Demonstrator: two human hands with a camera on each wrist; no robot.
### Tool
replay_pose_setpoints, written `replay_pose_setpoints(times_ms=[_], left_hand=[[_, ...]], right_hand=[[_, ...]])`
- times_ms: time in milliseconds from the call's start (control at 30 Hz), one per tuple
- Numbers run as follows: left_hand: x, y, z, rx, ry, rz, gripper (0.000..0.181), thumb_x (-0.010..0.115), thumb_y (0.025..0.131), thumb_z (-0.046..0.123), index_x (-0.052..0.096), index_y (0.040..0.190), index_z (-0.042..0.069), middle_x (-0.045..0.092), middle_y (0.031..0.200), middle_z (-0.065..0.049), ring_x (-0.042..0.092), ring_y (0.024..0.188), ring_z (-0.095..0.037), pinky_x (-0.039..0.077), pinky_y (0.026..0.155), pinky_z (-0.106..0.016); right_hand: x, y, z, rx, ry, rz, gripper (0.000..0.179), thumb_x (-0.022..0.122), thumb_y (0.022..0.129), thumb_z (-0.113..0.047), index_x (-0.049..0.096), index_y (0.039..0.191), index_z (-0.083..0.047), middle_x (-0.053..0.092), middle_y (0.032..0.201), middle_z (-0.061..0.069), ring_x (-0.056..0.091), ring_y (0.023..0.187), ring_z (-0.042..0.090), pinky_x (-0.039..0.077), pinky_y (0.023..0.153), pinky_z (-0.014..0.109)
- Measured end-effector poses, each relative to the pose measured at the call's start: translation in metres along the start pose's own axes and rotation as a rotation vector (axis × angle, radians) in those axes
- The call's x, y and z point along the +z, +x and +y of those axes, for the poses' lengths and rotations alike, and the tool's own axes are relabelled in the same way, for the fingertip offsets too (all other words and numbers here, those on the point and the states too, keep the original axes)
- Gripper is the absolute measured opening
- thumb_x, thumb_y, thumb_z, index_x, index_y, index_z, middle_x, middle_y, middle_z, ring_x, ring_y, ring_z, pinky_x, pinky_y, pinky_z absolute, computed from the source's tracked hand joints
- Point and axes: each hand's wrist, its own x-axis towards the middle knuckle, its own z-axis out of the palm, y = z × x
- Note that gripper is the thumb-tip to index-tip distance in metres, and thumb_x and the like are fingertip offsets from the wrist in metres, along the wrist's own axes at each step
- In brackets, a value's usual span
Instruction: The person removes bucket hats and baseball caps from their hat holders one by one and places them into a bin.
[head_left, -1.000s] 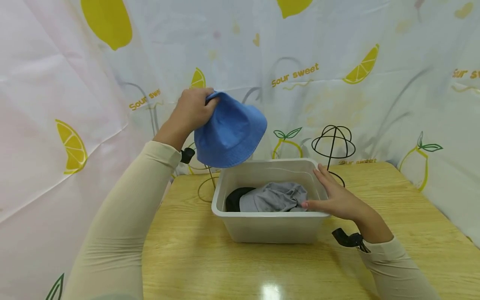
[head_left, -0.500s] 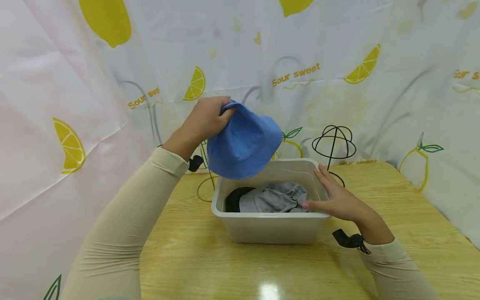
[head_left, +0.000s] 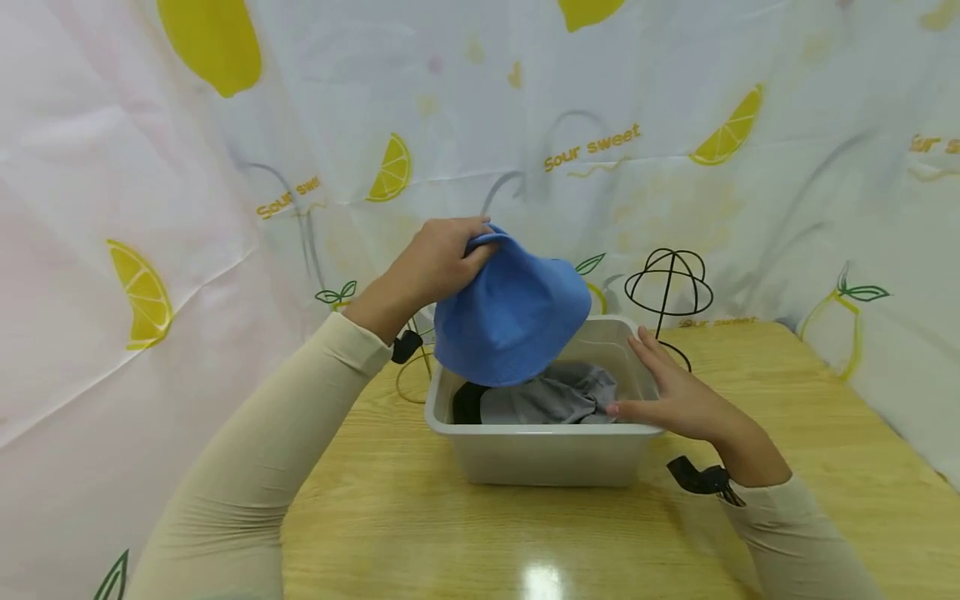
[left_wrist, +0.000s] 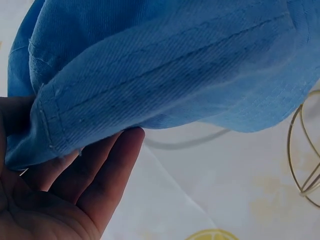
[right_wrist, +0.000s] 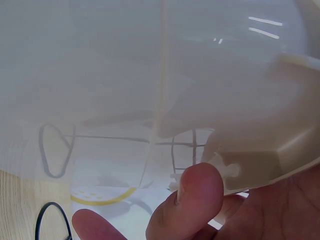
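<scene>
My left hand (head_left: 446,260) grips the brim of a blue bucket hat (head_left: 517,321), which hangs tilted over the left part of a white plastic bin (head_left: 547,458). In the left wrist view, the hat's stitched brim (left_wrist: 150,75) lies between thumb and fingers. Inside the bin is a grey cloth cap (head_left: 547,402), with a black piece (head_left: 467,406) at its left; whether they are one item, I cannot tell. My right hand (head_left: 682,402) holds the bin's right rim, thumb inside the wall. The right wrist view shows that thumb (right_wrist: 195,200) against the wall.
A black wire hat stand (head_left: 664,300) stands behind the bin on the right. A gold wire stand (left_wrist: 289,145) is behind at the left, partly covered by hand and hat. All rest on a wooden table (head_left: 420,533) before a lemon-print curtain (head_left: 465,100).
My left hand has carried the blue bucket hat right and down, from beside and above the bin to over its opening. The right hand and the bin have stayed put.
</scene>
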Motion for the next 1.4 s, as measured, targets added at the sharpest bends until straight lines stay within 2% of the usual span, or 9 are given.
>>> replay_pose_setpoints(times_ms=[167,367,533,767,867,1033,1233,1333,1400], left_hand=[[0.008,-0.005,0.005,0.024,-0.023,-0.039,0.037,0.057,0.108,0.031,0.067,0.138,0.012,0.052,0.157,-0.007,0.051,0.143,-0.028,0.043,0.117,-0.043],[0.019,-0.008,0.012,0.031,-0.011,-0.095,0.042,0.057,0.108,0.031,0.061,0.146,0.013,0.051,0.158,-0.005,0.050,0.145,-0.027,0.042,0.118,-0.044],[0.026,-0.009,0.017,0.069,0.002,-0.123,0.038,0.058,0.108,0.031,0.065,0.141,0.015,0.055,0.155,-0.004,0.054,0.141,-0.025,0.045,0.115,-0.042],[0.037,-0.012,0.025,0.137,-0.004,-0.155,0.026,0.060,0.107,0.029,0.074,0.123,0.013,0.060,0.149,-0.009,0.058,0.136,-0.026,0.047,0.113,-0.040],[0.040,-0.012,0.028,0.154,-0.007,-0.163,0.026,0.059,0.107,0.029,0.074,0.124,0.015,0.058,0.151,-0.008,0.056,0.139,-0.025,0.045,0.115,-0.040],[0.045,-0.009,0.034,0.177,-0.009,-0.211,0.029,0.057,0.108,0.029,0.073,0.126,0.014,0.058,0.151,-0.008,0.057,0.137,-0.025,0.045,0.115,-0.039],[0.056,-0.010,0.037,0.200,-0.023,-0.234,0.027,0.057,0.108,0.028,0.074,0.121,0.012,0.060,0.149,-0.009,0.058,0.137,-0.024,0.046,0.114,-0.038],[0.062,-0.011,0.037,0.211,-0.031,-0.234,0.024,0.055,0.109,0.028,0.074,0.110,0.013,0.072,0.127,-0.005,0.068,0.117,-0.020,0.052,0.103,-0.035],[0.066,-0.012,0.038,0.214,-0.035,-0.248,0.023,0.054,0.109,0.030,0.071,0.104,0.014,0.073,0.107,-0.002,0.068,0.102,-0.018,0.053,0.093,-0.034]], right_hand=[[0.002,0.002,-0.001,-0.003,-0.003,0.004,0.116,0.079,0.088,-0.052,0.004,0.168,-0.014,-0.017,0.173,-0.003,-0.009,0.159,0.044,0.012,0.114,0.080],[0.004,0.001,-0.001,0.003,0.010,-0.002,0.116,0.079,0.088,-0.051,0.004,0.168,-0.013,-0.017,0.173,-0.002,-0.009,0.159,0.044,0.012,0.114,0.080],[0.006,0.003,-0.004,-0.001,0.010,0.004,0.117,0.080,0.087,-0.051,0.004,0.168,-0.013,-0.018,0.173,-0.002,-0.009,0.159,0.043,0.013,0.115,0.079],[0.004,0.005,-0.005,0.011,0.005,0.002,0.118,0.080,0.087,-0.053,0.003,0.168,-0.015,-0.017,0.173,-0.002,-0.008,0.159,0.043,0.012,0.116,0.079],[0.003,0.007,-0.005,0.016,0.003,0.001,0.118,0.080,0.087,-0.053,0.003,0.168,-0.016,-0.017,0.173,-0.002,-0.008,0.159,0.043,0.012,0.116,0.079],[0.000,0.008,-0.007,0.007,0.009,0.002,0.116,0.079,0.088,-0.051,0.003,0.168,-0.016,-0.017,0.174,0.001,-0.009,0.159,0.043,0.012,0.115,0.079],[0.000,0.009,-0.007,0.005,0.020,0.003,0.116,0.079,0.088,-0.051,0.004,0.168,-0.014,-0.016,0.174,0.002,-0.009,0.159,0.043,0.011,0.115,0.079],[0.002,0.011,-0.006,0.011,0.014,0.008,0.118,0.080,0.087,-0.053,0.005,0.168,-0.013,-0.015,0.174,0.002,-0.008,0.159,0.043,0.011,0.116,0.078],[0.003,0.013,-0.006,0.008,0.008,0.011,0.118,0.080,0.087,-0.053,0.005,0.168,-0.012,-0.015,0.174,0.004,-0.007,0.159,0.045,0.012,0.116,0.078]])
